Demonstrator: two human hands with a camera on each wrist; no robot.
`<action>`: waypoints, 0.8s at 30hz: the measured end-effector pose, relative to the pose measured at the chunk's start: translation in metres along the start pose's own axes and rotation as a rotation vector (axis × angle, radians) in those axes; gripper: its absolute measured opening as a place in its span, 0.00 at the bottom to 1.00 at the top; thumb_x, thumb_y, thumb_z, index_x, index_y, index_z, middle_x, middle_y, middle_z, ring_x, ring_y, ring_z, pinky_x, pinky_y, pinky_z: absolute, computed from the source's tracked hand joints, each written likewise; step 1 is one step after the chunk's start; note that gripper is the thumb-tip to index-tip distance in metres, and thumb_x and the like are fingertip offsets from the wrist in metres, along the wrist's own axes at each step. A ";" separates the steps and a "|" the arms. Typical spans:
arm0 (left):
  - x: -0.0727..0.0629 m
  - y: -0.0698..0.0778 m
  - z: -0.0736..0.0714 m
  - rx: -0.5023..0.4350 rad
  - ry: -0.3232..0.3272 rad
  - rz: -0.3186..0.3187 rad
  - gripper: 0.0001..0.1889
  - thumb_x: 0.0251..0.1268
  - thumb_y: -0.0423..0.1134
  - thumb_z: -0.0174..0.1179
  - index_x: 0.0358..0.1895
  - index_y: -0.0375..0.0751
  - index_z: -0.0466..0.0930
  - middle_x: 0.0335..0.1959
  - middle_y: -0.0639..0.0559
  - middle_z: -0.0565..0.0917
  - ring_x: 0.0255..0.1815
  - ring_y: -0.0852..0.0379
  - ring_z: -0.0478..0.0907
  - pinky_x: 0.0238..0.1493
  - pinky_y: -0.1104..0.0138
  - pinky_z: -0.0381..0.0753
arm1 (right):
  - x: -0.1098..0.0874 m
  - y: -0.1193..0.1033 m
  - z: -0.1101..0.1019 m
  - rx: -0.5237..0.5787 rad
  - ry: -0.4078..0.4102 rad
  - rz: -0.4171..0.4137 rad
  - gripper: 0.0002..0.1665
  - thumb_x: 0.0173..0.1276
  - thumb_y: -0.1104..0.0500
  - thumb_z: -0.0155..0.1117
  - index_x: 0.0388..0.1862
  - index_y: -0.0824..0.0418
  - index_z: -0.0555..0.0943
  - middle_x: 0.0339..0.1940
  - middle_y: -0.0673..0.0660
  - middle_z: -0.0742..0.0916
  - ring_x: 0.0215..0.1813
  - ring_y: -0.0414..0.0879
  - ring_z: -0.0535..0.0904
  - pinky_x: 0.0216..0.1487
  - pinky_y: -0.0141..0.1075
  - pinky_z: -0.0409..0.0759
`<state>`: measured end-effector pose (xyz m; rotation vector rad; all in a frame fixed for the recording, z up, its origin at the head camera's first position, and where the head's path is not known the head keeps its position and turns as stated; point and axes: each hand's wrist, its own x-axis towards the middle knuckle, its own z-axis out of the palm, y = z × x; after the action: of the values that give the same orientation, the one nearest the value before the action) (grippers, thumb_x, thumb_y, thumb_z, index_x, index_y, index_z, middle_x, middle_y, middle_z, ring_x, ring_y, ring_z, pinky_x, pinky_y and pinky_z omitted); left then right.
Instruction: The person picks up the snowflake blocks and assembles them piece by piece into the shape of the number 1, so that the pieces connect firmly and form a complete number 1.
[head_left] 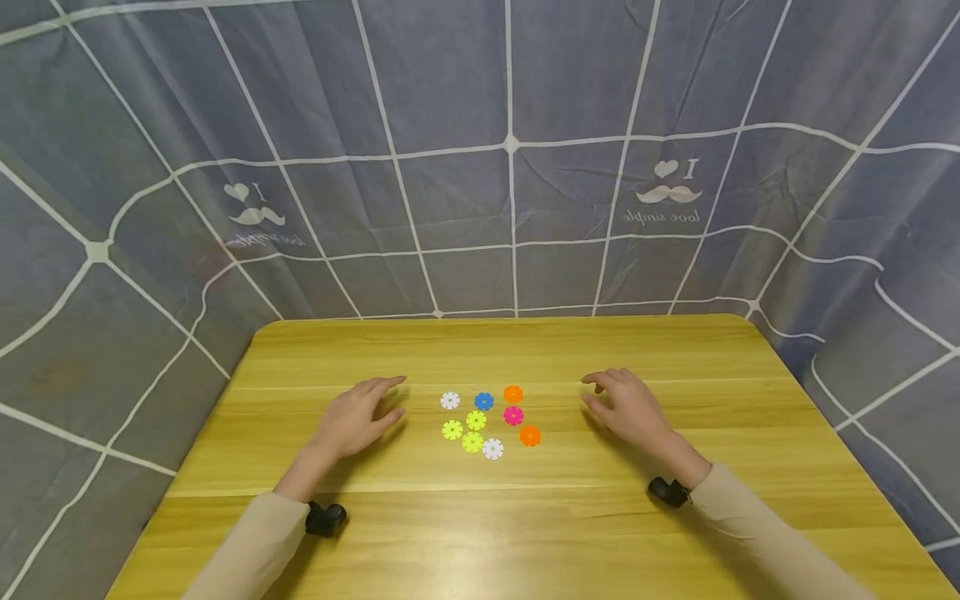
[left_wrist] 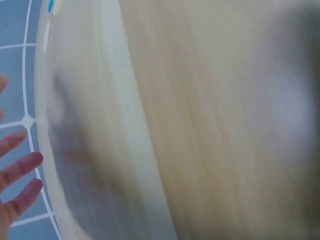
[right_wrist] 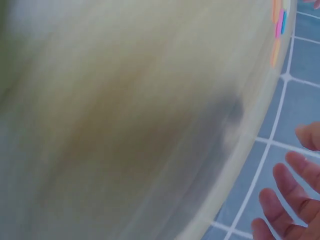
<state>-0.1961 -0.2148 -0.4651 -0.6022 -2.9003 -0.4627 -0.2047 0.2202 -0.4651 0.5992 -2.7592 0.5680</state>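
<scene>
Several notched plastic discs lie flat in a loose cluster at the middle of the wooden table (head_left: 480, 533). Among them are a blue disc (head_left: 483, 402), a pink disc (head_left: 513, 415), two orange ones with the nearer orange disc (head_left: 530, 436) at the right, two white ones with one white disc (head_left: 450, 401) at the far left, and three yellow-green ones including a yellow-green disc (head_left: 452, 429). Left of the cluster is my left hand (head_left: 358, 421), fingers relaxed and holding nothing. On the other side my right hand (head_left: 626, 406) hovers with loosely bent fingers, also holding nothing.
A grey curtain (head_left: 450, 200) with white grid lines encloses the table at the back and both sides. Black wrist devices sit at the left cuff (head_left: 326, 519) and right cuff (head_left: 669, 492). In the right wrist view, discs show edge-on near the table's rim.
</scene>
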 end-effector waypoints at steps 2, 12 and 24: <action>0.004 0.004 0.003 -0.009 0.011 -0.013 0.27 0.66 0.53 0.59 0.66 0.49 0.71 0.61 0.43 0.78 0.60 0.40 0.76 0.53 0.45 0.77 | 0.000 -0.005 0.003 0.030 -0.024 0.037 0.17 0.63 0.56 0.68 0.49 0.59 0.83 0.34 0.54 0.85 0.38 0.48 0.77 0.35 0.39 0.75; 0.022 0.023 0.021 -0.121 0.036 -0.077 0.26 0.62 0.49 0.63 0.63 0.49 0.74 0.54 0.48 0.83 0.54 0.45 0.79 0.41 0.52 0.81 | -0.001 -0.031 0.016 0.169 -0.170 0.160 0.18 0.62 0.53 0.69 0.50 0.57 0.83 0.26 0.45 0.81 0.26 0.37 0.70 0.26 0.30 0.68; 0.042 0.040 0.032 -0.393 0.015 -0.196 0.18 0.59 0.42 0.66 0.53 0.46 0.82 0.46 0.48 0.86 0.43 0.52 0.82 0.41 0.59 0.79 | 0.005 -0.043 0.028 0.231 -0.231 0.157 0.24 0.56 0.47 0.74 0.49 0.55 0.82 0.27 0.42 0.81 0.25 0.37 0.70 0.28 0.29 0.68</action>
<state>-0.2205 -0.1547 -0.4759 -0.3546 -2.8815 -1.0739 -0.1941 0.1704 -0.4746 0.5280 -3.0002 0.9162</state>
